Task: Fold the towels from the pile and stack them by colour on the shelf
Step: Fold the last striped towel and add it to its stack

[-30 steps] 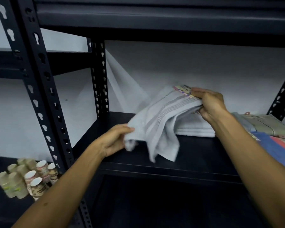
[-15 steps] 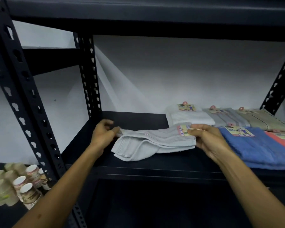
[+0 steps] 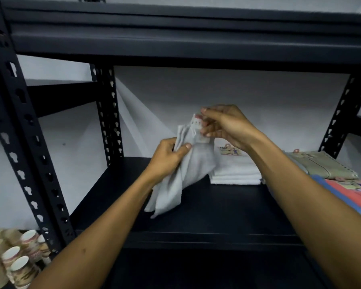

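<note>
A pale grey towel (image 3: pixel 188 170) hangs bunched above the black shelf board (image 3: pixel 206 215), its lower end just over the board. My left hand (image 3: pixel 167 159) grips its left edge at mid-height. My right hand (image 3: pixel 223 126) pinches the top corner, where a paper label is attached. Behind them on the shelf lies a folded white towel stack (image 3: pixel 236 172). To the right lie a folded beige towel (image 3: pixel 321 165), a blue towel (image 3: pixel 329 195) and a coral towel (image 3: pixel 350 195), partly hidden by my right forearm.
The rack's black perforated uprights stand at left (image 3: pixel 29 147), back left (image 3: pixel 108 113) and right (image 3: pixel 340 113). An upper shelf beam (image 3: pixel 175 44) runs overhead. Several paper cups (image 3: pixel 17 261) stand at the lower left on a neighbouring shelf.
The grey towel lay on the shelf half a second ago; both hands have lifted it and drawn together, so it now hangs bunched. The view has tilted upward.
</note>
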Motion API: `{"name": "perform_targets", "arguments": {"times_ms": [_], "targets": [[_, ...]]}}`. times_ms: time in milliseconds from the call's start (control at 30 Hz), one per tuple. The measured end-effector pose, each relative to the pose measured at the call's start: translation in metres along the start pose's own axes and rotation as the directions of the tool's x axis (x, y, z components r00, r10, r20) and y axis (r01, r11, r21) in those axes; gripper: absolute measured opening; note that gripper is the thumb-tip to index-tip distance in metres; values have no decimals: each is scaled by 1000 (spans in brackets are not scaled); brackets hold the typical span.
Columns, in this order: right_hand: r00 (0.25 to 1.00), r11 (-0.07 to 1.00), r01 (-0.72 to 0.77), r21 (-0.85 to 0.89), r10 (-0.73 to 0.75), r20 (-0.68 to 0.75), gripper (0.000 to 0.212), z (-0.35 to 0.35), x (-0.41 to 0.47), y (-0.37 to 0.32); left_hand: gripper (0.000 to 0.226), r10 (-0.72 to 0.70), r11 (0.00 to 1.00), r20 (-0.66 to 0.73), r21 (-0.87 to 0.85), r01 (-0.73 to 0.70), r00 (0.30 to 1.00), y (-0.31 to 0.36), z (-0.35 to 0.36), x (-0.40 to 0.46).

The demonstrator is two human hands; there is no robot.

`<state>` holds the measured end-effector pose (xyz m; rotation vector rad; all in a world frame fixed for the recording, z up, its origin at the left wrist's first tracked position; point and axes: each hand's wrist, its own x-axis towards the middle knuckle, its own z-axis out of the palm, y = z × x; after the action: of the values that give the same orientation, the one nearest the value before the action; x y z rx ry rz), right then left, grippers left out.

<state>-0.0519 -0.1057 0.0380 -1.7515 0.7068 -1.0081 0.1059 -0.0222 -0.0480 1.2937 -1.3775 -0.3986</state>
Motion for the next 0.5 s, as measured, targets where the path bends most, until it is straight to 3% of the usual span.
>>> {"name": "perform_targets", "arguments": {"times_ms": [67,133,167,233,300,367,467,500], "targets": [[995,988,64,-141,-75,-71,50,-6,11,1,18,-85,970,-2,-227,82,996,1,-11,8],[999,997,0,-74,-4,-54,67,-9,14,9,14,-131,903,40,-407,136,991,3,-22,13],[998,998,-61,30,61,12,66,-8,15,16,14,-132,883,65,-446,148,989,3,-25,15],[986,969,-133,209,109,123,44,-2,12,25,18,-138,869,131,-459,184,982,3,-29,17],[994,960,-99,260,81,78,29,5,12,26,23,-166,875,156,-433,218,974,1,-30,17],[999,968,-25,250,31,-21,22,9,14,20,22,-186,910,13,-376,177,983,-3,-27,15],[990,973,26,228,6,-140,15,12,19,9,15,-103,979,-364,-200,30,925,-8,-19,7],[987,972,36,230,2,-160,14,13,21,5,14,-75,987,-360,-162,17,930,-9,-17,3]]}}
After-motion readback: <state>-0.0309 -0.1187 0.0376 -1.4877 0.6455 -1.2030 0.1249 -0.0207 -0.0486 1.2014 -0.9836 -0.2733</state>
